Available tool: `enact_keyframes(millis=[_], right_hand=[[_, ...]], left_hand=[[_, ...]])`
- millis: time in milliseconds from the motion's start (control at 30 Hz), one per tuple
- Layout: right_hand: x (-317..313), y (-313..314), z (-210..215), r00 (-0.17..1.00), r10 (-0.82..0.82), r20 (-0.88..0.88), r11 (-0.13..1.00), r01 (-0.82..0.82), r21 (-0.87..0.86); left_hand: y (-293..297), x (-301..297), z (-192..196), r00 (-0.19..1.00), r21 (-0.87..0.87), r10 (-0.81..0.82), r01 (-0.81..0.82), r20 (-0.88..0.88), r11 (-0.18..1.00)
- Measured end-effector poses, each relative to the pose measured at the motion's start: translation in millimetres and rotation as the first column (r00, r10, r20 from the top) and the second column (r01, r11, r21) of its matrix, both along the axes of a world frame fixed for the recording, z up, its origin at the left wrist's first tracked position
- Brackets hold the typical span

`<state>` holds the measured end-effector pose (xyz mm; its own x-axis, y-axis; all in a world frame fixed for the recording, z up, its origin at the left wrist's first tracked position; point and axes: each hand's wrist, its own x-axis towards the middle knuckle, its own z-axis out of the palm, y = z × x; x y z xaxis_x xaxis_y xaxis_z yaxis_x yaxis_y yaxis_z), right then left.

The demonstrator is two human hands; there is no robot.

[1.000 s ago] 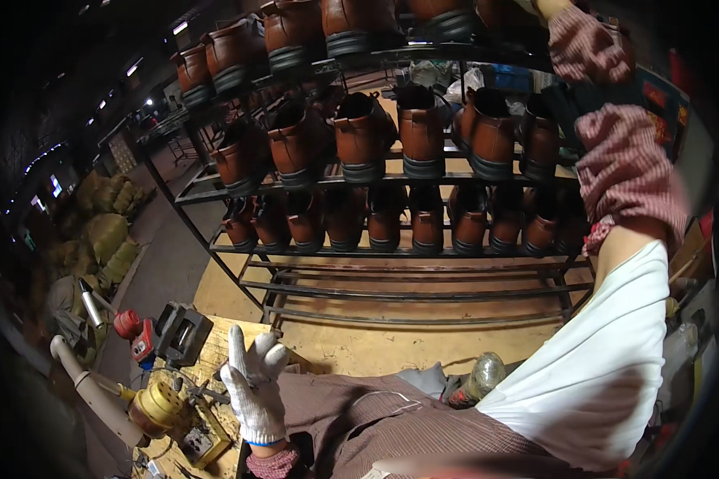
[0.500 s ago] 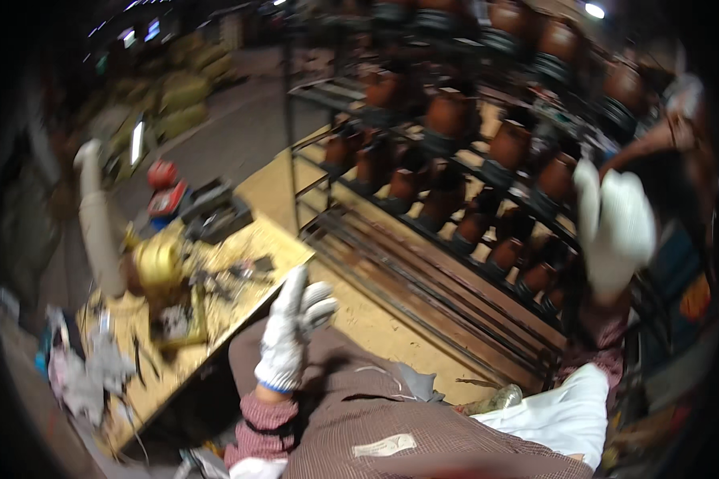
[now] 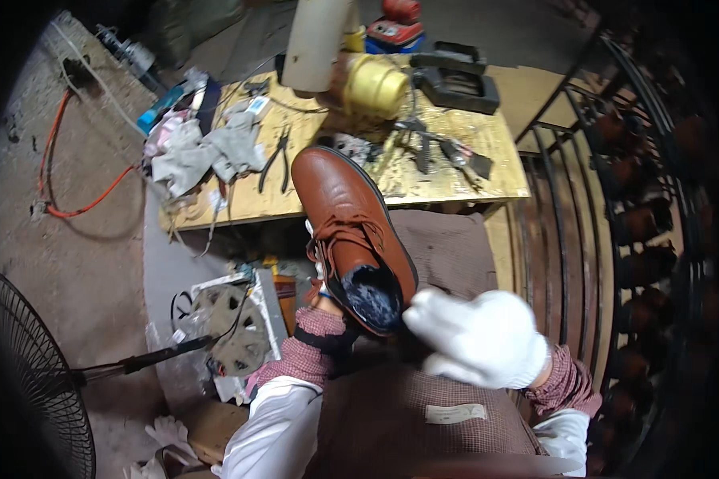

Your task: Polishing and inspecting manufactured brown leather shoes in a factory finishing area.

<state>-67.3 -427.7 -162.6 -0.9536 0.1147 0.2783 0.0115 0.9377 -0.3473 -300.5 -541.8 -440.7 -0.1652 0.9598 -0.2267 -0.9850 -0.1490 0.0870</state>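
A brown leather lace-up boot (image 3: 347,215) with a dark lining is held up over my lap, toe pointing toward the worktable. My left hand (image 3: 319,279), in a white glove, grips the boot from its left underside and is mostly hidden behind it; only the glove's edge and a checked cuff show. At the boot's heel collar, my white-gloved right hand (image 3: 479,339) has its fingers curled and its thumb against the rim. A brown checked apron (image 3: 407,415) covers my lap below.
A yellow-topped worktable (image 3: 463,188) ahead carries pliers (image 3: 276,164), grey rags (image 3: 208,152), a yellow can (image 3: 375,84) and black tools. A metal rack (image 3: 615,231) of brown boots stands at the right. At the lower left is a black fan (image 3: 32,383); an orange cable (image 3: 72,207) lies on the floor.
Both gloved hands were raised and empty before; now they hold a brown boot. The view has swung from the boot rack down to the worktable and my lap.
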Motion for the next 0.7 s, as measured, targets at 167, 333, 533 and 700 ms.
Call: enact_keyframes(millis=[167,333,533,700], right_hand=[[12,17,-34,0.917,-0.398,-0.015,0.912,0.394,-0.116],[28,12,-71,0.887,-0.456,0.067,0.866,0.46,-0.195],[34,19,-88,0.867,-0.479,0.138,0.849,0.497,-0.178],[26,28,-91,0.88,-0.454,0.142,0.866,0.473,-0.162]], left_hand=[[6,-34,4,0.993,0.022,0.104,-0.103,-0.055,0.994],[41,-64,19,0.98,0.109,0.165,-0.154,-0.107,0.982],[58,-69,33,0.965,0.184,0.229,-0.204,-0.125,0.961],[54,-67,49,0.946,0.237,0.298,-0.263,-0.128,0.935]])
